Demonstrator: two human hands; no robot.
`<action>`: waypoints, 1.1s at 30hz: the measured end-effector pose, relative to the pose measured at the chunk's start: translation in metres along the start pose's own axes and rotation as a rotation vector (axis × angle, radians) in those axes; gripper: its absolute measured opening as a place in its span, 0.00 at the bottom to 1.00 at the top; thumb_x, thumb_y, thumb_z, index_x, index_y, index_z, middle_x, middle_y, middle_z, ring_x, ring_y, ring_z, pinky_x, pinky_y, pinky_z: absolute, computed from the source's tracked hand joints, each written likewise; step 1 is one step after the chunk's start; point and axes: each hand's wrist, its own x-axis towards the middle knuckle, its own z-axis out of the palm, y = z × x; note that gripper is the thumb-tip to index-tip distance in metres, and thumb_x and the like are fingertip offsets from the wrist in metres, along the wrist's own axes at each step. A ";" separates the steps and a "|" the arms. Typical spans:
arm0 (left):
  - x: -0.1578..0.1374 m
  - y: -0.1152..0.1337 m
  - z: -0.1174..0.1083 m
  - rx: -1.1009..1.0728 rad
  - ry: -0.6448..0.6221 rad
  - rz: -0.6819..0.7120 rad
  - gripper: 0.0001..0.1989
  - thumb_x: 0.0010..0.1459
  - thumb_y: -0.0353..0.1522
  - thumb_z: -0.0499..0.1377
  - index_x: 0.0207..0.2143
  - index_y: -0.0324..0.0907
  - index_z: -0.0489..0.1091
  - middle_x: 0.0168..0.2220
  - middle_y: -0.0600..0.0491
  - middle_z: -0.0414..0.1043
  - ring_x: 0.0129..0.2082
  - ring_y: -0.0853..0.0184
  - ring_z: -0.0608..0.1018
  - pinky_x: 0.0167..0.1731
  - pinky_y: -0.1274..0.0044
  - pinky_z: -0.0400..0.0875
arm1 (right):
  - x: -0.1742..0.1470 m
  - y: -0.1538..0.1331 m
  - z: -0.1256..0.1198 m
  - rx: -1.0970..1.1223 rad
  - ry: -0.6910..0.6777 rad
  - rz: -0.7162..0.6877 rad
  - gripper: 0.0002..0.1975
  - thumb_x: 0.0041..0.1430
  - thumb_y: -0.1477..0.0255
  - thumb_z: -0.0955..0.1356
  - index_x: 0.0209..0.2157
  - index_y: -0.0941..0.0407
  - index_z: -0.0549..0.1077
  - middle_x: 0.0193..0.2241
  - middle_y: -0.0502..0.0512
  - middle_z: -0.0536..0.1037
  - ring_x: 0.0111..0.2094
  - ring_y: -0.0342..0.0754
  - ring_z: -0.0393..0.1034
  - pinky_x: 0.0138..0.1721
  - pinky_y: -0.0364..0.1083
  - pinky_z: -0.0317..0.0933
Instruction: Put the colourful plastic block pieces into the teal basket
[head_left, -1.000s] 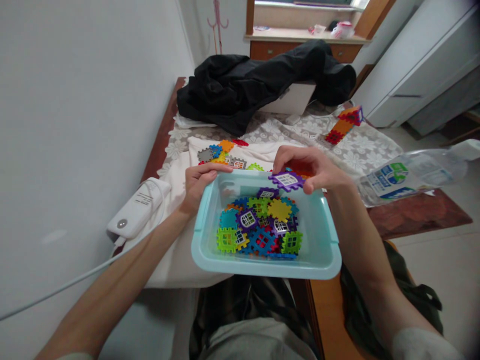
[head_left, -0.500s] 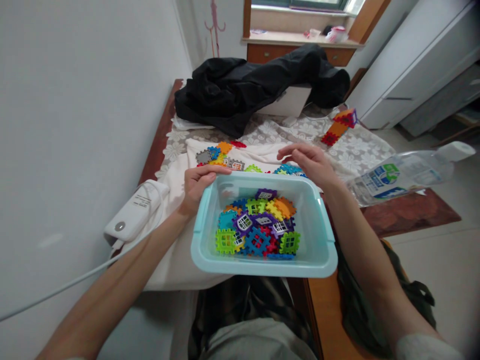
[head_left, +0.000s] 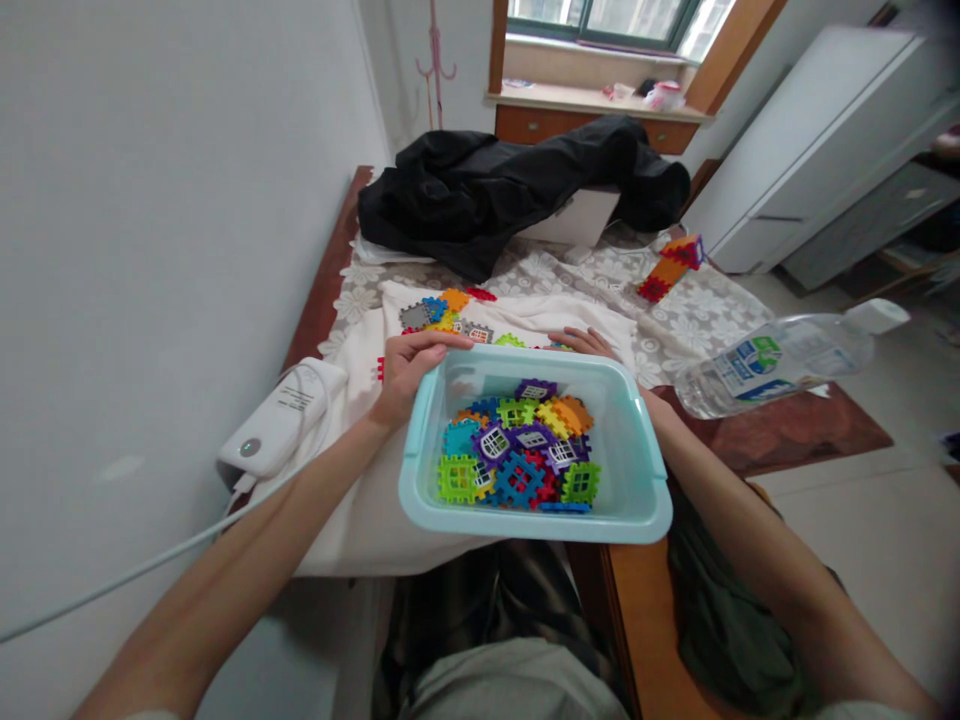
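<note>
A light-blue plastic basin [head_left: 420, 515] is held over the table's near edge, tilted so its inside faces me. Colourful interlocking building blocks [head_left: 519, 478] lie in it, some with window grids. My left hand [head_left: 412, 372] grips its far left corner, thumb and fingers on the rim. Behind the far right rim, my right hand [head_left: 589, 343] reaches down to the cloth with its fingers stretched out; its lower part is hidden by the basin. More loose blocks [head_left: 442, 310] lie on the white cloth [head_left: 352, 500] behind the basin.
A large clear bottle [head_left: 780, 360] stands right of my right forearm. An orange and red block build [head_left: 670, 268] is farther back. A black garment [head_left: 517, 185] covers part of the table's far end. Left, a white power strip [head_left: 281, 420] trails its cable.
My right hand has come down from above the far rim to the cloth behind the basin, and its fingers have stretched out. My left hand keeps its hold on the basin.
</note>
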 end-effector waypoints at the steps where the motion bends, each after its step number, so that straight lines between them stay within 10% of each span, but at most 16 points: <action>1: 0.000 0.000 0.000 0.000 -0.006 0.004 0.12 0.60 0.37 0.65 0.39 0.45 0.89 0.43 0.46 0.89 0.43 0.57 0.88 0.43 0.70 0.82 | -0.002 -0.003 -0.003 -0.005 -0.008 -0.004 0.29 0.71 0.58 0.67 0.71 0.43 0.70 0.76 0.54 0.65 0.79 0.64 0.51 0.80 0.72 0.38; 22: 0.001 -0.005 -0.002 0.037 -0.004 0.002 0.12 0.60 0.36 0.64 0.39 0.45 0.89 0.43 0.46 0.89 0.44 0.56 0.88 0.47 0.67 0.82 | 0.075 0.004 0.011 -0.111 -0.042 -0.122 0.30 0.70 0.61 0.71 0.69 0.56 0.73 0.68 0.67 0.74 0.68 0.63 0.69 0.73 0.66 0.59; 33: 0.000 -0.002 0.000 0.009 0.022 -0.037 0.12 0.59 0.37 0.66 0.38 0.43 0.89 0.42 0.45 0.89 0.38 0.58 0.88 0.34 0.73 0.82 | 0.047 0.006 -0.011 0.072 0.003 -0.037 0.34 0.72 0.53 0.70 0.74 0.48 0.67 0.74 0.63 0.68 0.75 0.63 0.61 0.76 0.69 0.53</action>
